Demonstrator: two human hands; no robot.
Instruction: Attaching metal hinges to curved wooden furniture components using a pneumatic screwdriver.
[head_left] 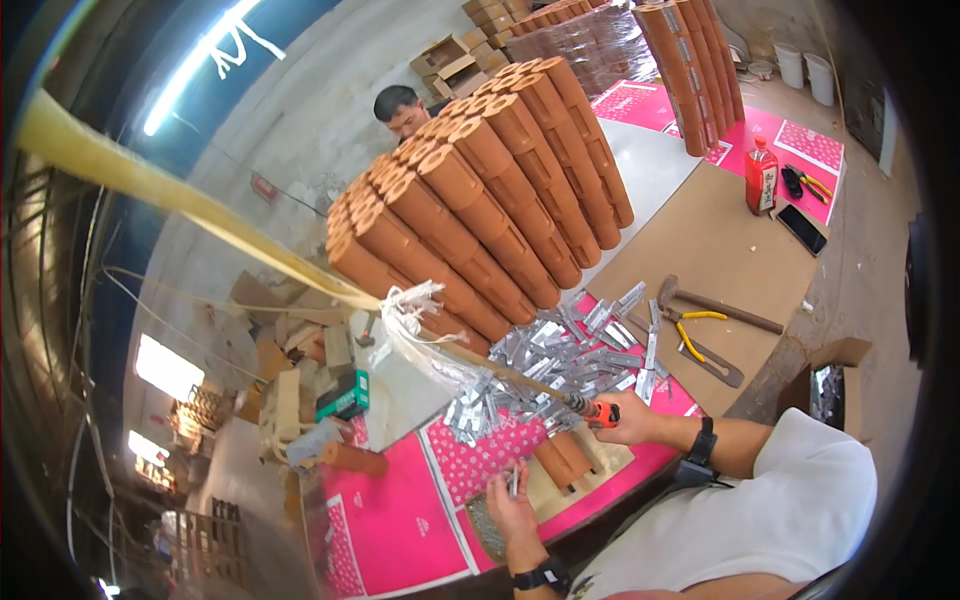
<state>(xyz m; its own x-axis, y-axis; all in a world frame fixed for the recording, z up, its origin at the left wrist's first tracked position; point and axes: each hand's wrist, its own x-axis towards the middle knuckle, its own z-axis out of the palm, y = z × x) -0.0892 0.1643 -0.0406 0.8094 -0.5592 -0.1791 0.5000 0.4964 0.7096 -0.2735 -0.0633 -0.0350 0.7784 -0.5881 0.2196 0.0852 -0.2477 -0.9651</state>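
Note:
My right hand [632, 418] is closed round a red-and-black power tool [603, 413], which hangs from a cord above the table. Directly below it, a short terracotta-coloured block [563, 458] lies on a tan board [612, 462]; dark pins stick out of its near end. My left hand [512, 505], left of the block, pinches a small metal piece [515, 482] between thumb and fingers. Beside that hand is a tray of small grey parts [485, 528]. A loose heap of silvery metal brackets [530, 360] spreads just beyond both hands.
Tall stacks of terracotta-coloured hollow blocks [490, 190] stand behind the brackets, with a person [400, 108] partly hidden behind. To the right lie a hammer [725, 308], yellow-handled pliers [690, 335], a phone [802, 230] and a red bottle [761, 178]. A yellow strap [200, 205] crosses overhead.

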